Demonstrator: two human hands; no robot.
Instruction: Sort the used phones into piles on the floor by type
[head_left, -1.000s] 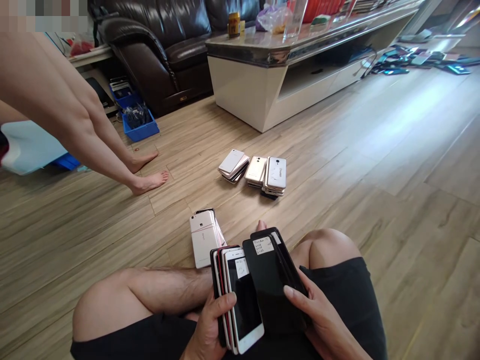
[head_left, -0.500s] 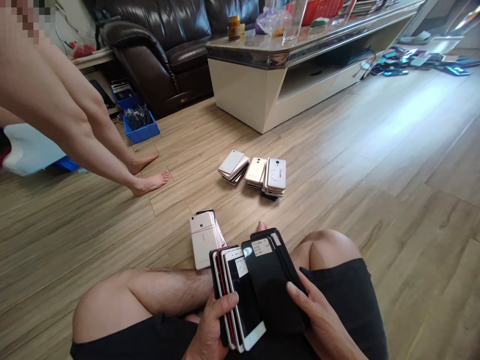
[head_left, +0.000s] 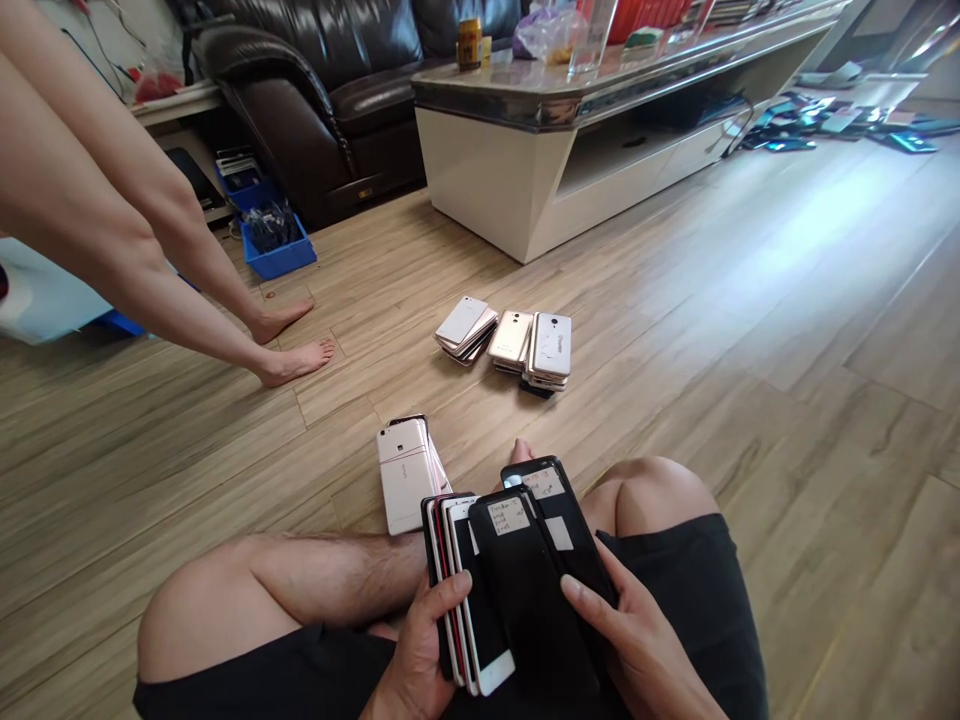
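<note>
My left hand (head_left: 424, 640) is closed round a stack of smartphones (head_left: 487, 655), white, red and black edges fanned out, with a white-fronted phone on top. My right hand (head_left: 626, 625) grips several black smartphones (head_left: 574, 510) by their right edge, its thumb on the front. The nearest black phone (head_left: 517, 590) has a handwritten paper label (head_left: 508, 515) and overlaps the white-fronted phone. Labels also show on the black phone behind it. Just beyond my left hand, a pile of phones (head_left: 403, 480) lies on the floor, the top one pale gold with a thin red band.
Three phone stacks stand ahead: a left stack (head_left: 465, 322), a gold-topped stack (head_left: 511, 338) and a silver-topped stack (head_left: 551, 345). Another person's bare feet (head_left: 296, 360) are at left, near a blue bin (head_left: 281, 262). A coffee table (head_left: 480, 190) stands beyond; more phones (head_left: 840, 120) are scattered far right.
The labelled black phone has slid left and down over the white-fronted phone. More of the black phone behind it, with its paper labels, now shows in my right hand.
</note>
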